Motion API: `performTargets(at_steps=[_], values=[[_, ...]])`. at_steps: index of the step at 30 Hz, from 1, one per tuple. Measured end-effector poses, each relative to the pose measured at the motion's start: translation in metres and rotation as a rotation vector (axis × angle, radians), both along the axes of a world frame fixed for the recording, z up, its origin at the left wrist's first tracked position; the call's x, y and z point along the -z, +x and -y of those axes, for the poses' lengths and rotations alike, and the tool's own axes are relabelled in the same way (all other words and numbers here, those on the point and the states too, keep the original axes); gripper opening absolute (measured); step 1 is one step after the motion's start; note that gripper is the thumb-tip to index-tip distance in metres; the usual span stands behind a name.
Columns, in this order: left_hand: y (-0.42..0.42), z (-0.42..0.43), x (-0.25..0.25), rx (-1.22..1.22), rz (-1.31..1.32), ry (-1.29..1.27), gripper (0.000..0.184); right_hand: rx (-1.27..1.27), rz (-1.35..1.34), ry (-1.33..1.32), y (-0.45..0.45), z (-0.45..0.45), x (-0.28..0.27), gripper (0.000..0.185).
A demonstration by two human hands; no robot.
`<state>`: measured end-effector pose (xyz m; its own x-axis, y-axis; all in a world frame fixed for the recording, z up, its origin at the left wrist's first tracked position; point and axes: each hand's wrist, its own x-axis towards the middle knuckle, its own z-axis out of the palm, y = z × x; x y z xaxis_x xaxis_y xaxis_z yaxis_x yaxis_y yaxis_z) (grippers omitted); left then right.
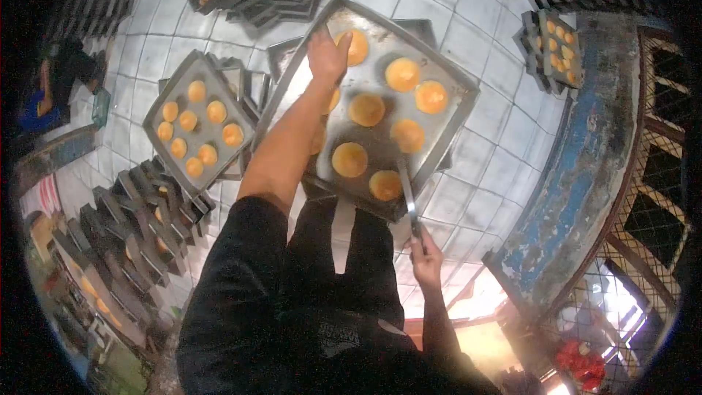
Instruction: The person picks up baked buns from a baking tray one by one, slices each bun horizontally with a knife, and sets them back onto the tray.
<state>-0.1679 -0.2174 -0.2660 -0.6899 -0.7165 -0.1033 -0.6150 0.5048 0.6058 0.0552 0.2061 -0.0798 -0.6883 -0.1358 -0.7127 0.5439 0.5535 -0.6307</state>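
Observation:
A large metal baking tray (447, 126) full of golden round buns lies in front of me, on top of other trays. My left hand (326, 58) reaches to its far left side, fingers stretched out and thumb apart, beside a bun (355, 47) that the thumb seems to touch. In my right hand (425, 254), below the near right edge, is the dark handle of a long, narrow metal spatula (409, 194). Its blade reaches over the tray, and the tip is at a bun (407, 135) on the right. My left forearm partly covers some buns at the left.
A smaller tray of buns (201, 111) sits on stacked trays at the left. Another stacked tray of buns (561, 51) stands at the far right, near a worn blue ledge (541, 234). Stacks of trays (131, 234) fill the lower left. White tiles (482, 175) lie around.

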Motion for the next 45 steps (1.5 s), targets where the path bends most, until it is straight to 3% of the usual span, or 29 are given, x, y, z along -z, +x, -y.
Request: performTargets(at_steps=[2, 5, 6, 7, 8, 9, 10, 12, 14, 15, 16, 18, 20, 22, 24, 29, 32, 35, 41, 45], values=[[-0.017, -0.006, -0.020, 0.090, 0.217, 0.023, 0.078, 0.008, -0.041, -0.061, 0.008, -0.009, 0.002, 0.047], [-0.008, -0.038, -0.059, 0.214, 0.302, 0.038, 0.081, -0.062, -0.112, -0.018, 0.008, -0.020, -0.006, 0.045], [0.001, -0.055, -0.047, 0.201, 0.218, -0.055, 0.078, -0.093, -0.111, 0.007, 0.002, -0.017, -0.017, 0.044], [0.008, -0.063, -0.028, 0.248, 0.215, -0.001, 0.079, -0.140, -0.195, -0.017, -0.008, -0.011, -0.033, 0.043], [0.018, -0.072, -0.018, 0.185, 0.076, 0.253, 0.080, -0.176, -0.248, -0.021, -0.010, -0.018, -0.026, 0.042], [0.024, -0.077, 0.005, 0.200, -0.006, 0.205, 0.080, -0.211, -0.303, -0.025, -0.013, -0.024, -0.020, 0.041], [0.028, -0.082, -0.013, 0.202, -0.033, 0.195, 0.080, -0.242, -0.367, -0.044, -0.020, -0.026, -0.030, 0.041], [0.047, -0.094, -0.054, -0.046, -0.341, 0.704, 0.076, -0.248, -0.381, -0.029, -0.038, -0.023, -0.063, 0.041], [0.059, -0.106, -0.112, -0.044, -0.584, 0.832, 0.062, -0.233, -0.356, -0.036, -0.056, -0.008, -0.113, 0.041], [0.068, -0.112, -0.160, -0.141, -0.551, 0.968, 0.061, -0.142, -0.269, -0.127, -0.064, 0.000, -0.142, 0.042], [0.073, -0.113, -0.145, -0.153, -0.803, 1.149, 0.059, -0.059, -0.174, -0.219, -0.068, 0.005, -0.162, 0.043], [0.097, -0.127, -0.214, -0.216, -0.947, 1.483, 0.061, -0.241, -0.418, -0.233, -0.071, -0.007, -0.158, 0.047], [0.107, -0.141, -0.265, -0.406, -1.098, 1.809, 0.067, -0.285, -0.411, -0.382, -0.073, -0.005, -0.181, 0.052], [0.111, -0.152, -0.292, -0.447, -1.139, 1.651, 0.067, -0.359, -0.542, -0.462, -0.068, -0.004, -0.199, 0.054], [0.112, -0.158, -0.306, -0.547, -1.245, 1.771, 0.060, -0.413, -0.644, -0.449, -0.063, -0.005, -0.214, 0.051], [0.120, -0.161, -0.332, -0.356, -1.464, 1.809, 0.041, -0.462, -0.719, -0.457, -0.057, -0.030, -0.246, 0.048], [0.127, -0.171, -0.367, -0.407, -1.502, 1.746, 0.043, -0.545, -0.917, -0.488, -0.054, -0.044, -0.248, 0.046], [0.133, -0.171, -0.373, -0.202, -1.530, 1.797, 0.046, -0.567, -0.903, -0.518, -0.050, -0.052, -0.250, 0.044], [0.135, -0.178, -0.384, -0.104, -1.543, 1.736, 0.048, -0.593, -0.965, -0.477, -0.043, -0.057, -0.257, 0.043], [0.135, -0.182, -0.385, -0.175, -1.508, 1.750, 0.047, -0.581, -0.911, -0.443, -0.038, -0.058, -0.258, 0.041]])
